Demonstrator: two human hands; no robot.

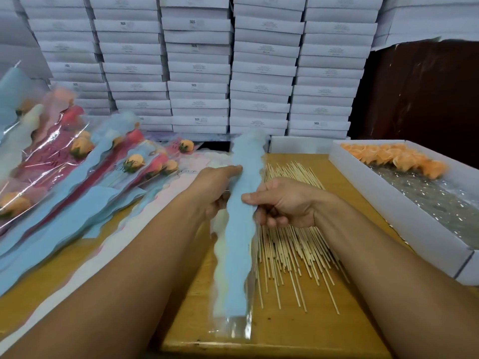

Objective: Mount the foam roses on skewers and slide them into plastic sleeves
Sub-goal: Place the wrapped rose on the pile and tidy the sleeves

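Note:
A long blue plastic sleeve (239, 237) with a clear lower end is held up between both hands at the centre. My left hand (215, 187) grips its left edge, index finger stretched along the blue side. My right hand (282, 200) pinches the right edge with thumb on the front and fingers curled behind. No rose shows inside this sleeve. A pile of wooden skewers (293, 244) lies on the wooden table (298, 330) just right of the sleeve. Orange foam roses (396, 158) sit in a white box at the right.
Finished sleeved roses (77, 161) in blue and red sleeves are heaped on the left. The white box (388, 203) also holds clear plastic film. Stacks of white cartons (199, 63) form a wall behind the table. A dark panel (425, 94) stands at the back right.

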